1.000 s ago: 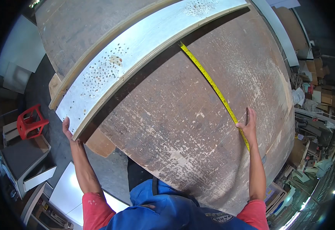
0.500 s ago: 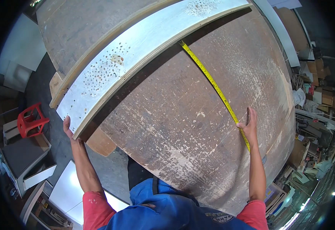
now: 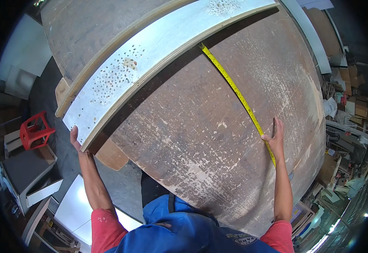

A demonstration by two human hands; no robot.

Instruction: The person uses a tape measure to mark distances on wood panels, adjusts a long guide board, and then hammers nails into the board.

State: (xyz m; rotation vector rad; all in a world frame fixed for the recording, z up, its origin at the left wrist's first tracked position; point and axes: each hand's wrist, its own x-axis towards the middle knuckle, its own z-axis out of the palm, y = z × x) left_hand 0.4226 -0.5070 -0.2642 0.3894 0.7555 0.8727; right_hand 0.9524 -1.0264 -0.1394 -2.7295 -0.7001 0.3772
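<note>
A long white-faced plywood board (image 3: 150,46), pitted with clusters of small holes, lies slantwise over a worn brown tabletop (image 3: 184,122). Its near left end is in the grip of my left hand (image 3: 77,140), with the thumb on top and the other fingers hidden beneath. From the board's edge a yellow tape measure (image 3: 232,83) runs across the tabletop toward me. My right hand (image 3: 276,135) is over the tape, its thumb touching it and the fingers stretched out. Past that thumb, the tape passes behind my right forearm, so its near end is hidden.
A bare wooden strip (image 3: 120,44) runs along the board's far side. Beyond the tabletop's left edge stand a red plastic stool (image 3: 36,131) and a dark-topped box (image 3: 26,170). White panels (image 3: 75,206) lie at lower left. Cardboard and scrap (image 3: 352,105) are piled on the right.
</note>
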